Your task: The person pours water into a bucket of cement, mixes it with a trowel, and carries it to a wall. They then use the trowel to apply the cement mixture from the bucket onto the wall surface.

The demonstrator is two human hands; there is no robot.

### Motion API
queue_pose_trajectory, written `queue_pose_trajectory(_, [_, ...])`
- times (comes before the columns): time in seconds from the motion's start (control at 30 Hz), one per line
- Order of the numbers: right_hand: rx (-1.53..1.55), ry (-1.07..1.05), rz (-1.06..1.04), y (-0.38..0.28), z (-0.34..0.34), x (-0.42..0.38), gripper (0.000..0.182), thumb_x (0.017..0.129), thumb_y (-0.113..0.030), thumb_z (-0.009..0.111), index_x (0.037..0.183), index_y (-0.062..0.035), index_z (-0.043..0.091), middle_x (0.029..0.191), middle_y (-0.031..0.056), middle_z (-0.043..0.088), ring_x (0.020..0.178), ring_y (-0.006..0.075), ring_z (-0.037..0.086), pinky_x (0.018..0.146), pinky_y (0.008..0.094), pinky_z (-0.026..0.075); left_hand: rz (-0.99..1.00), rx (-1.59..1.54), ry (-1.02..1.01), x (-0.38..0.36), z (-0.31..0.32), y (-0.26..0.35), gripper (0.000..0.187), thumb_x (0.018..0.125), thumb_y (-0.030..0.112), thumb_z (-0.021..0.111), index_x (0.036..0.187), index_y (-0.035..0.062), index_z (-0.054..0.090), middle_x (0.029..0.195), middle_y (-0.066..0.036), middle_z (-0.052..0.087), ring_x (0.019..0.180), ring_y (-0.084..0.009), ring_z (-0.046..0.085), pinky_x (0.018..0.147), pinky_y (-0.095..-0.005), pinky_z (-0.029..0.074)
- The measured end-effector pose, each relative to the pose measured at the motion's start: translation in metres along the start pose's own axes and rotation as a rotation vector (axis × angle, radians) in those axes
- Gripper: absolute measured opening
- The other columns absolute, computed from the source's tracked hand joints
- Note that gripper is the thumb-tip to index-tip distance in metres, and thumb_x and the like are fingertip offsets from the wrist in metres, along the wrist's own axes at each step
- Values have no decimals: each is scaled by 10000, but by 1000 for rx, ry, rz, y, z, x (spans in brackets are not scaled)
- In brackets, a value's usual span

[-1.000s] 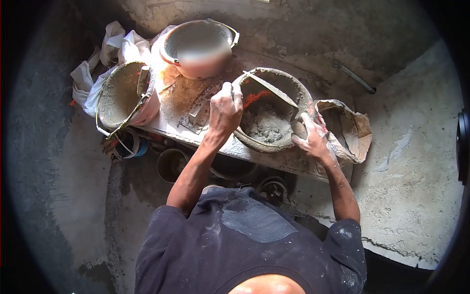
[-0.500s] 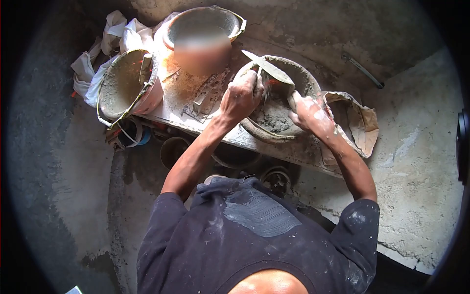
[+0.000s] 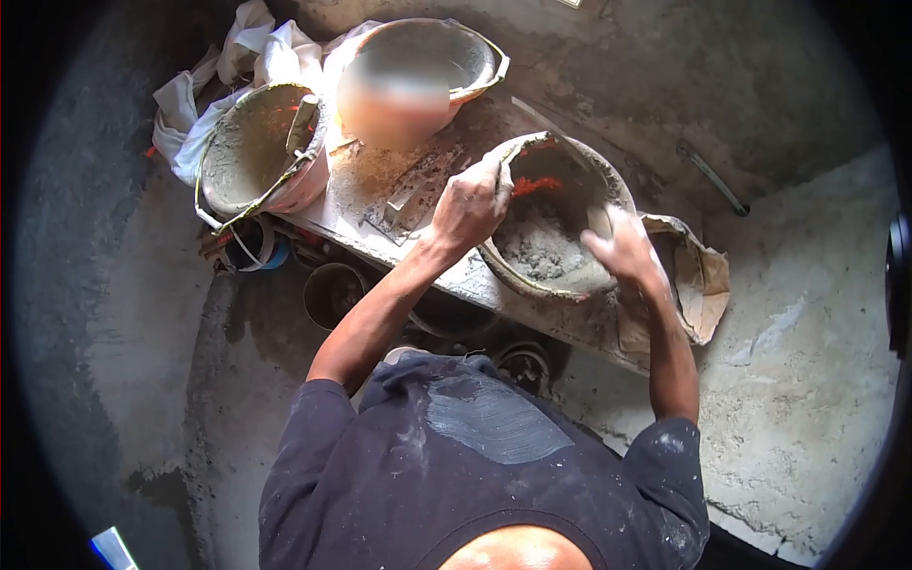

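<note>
A mortar-caked bucket (image 3: 619,180) leans tilted on the board, its mouth facing me and grey mortar (image 3: 556,255) inside. My left hand (image 3: 469,211) is closed on its rim at the left side. Over the right side of the mouth is my right hand (image 3: 622,249), smeared by motion. Its fingers look curled round the trowel handle; the trowel blade cannot be made out in the blur.
Two more mortar-coated buckets stand on the board, a left one (image 3: 217,190) with a handle sticking up inside, and a far one (image 3: 475,57). White sacking (image 3: 285,57) lies behind them. A torn paper bag (image 3: 701,285) is at right. Containers (image 3: 332,294) sit under the board (image 3: 456,277).
My right hand has moved down and right, and the trowel blade that lay across the bucket mouth no longer shows. My left hand still grips the rim. The view has shifted slightly.
</note>
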State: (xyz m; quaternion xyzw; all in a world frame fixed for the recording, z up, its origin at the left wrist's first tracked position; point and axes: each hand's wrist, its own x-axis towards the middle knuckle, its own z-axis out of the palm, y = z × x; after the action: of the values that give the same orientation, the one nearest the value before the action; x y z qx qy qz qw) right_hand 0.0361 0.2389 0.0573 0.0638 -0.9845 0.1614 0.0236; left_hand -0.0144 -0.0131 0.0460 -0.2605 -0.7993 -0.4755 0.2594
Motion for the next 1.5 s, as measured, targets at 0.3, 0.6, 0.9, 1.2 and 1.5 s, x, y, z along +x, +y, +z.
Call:
queue_pose_trajectory(0.3, [-100, -122, 50, -56, 14, 37, 356, 770, -211, 594, 1023, 13, 480, 840, 249, 612, 819, 412, 603, 740, 466, 498, 197, 10, -107, 3, 12, 7, 112, 816, 76, 550, 757, -6, 503, 679, -174, 541, 661, -344, 575, 614, -412, 495])
queue_pose_trajectory(0.6, [677, -224, 264, -34, -33, 36, 215, 781, -206, 615, 821, -27, 503, 646, 57, 559, 515, 118, 556, 457, 304, 456, 13, 24, -56, 5, 0, 5, 90, 860, 82, 510, 853, -5, 489, 674, -204, 547, 661, -359, 590, 582, -412, 478])
queue_pose_trajectory(0.9, [130, 23, -21, 16, -12, -15, 601, 768, -287, 654, 1215, 55, 443, 878, 188, 606, 821, 317, 604, 730, 380, 471, -212, 195, -82, -19, 2, -24, 145, 862, 148, 507, 834, 10, 474, 667, -207, 551, 659, -376, 578, 582, -429, 467])
queue_pose_trajectory(1.2, [1246, -282, 408, 26, -29, -71, 348, 816, -112, 604, 1110, -16, 444, 792, 39, 520, 574, 95, 510, 532, 241, 451, -914, -183, -31, -60, 15, -23, 471, 796, 422, 629, 942, -20, 561, 756, -175, 624, 702, -264, 611, 652, -377, 475])
queue_pose_trajectory(1.5, [1206, -128, 449, 22, -8, -83, 287, 781, -106, 662, 1007, -28, 504, 794, 18, 523, 642, 93, 542, 562, 235, 464, -955, -262, -149, -40, 11, -38, 429, 756, 424, 692, 845, 6, 668, 717, -89, 651, 671, -129, 592, 659, -290, 471])
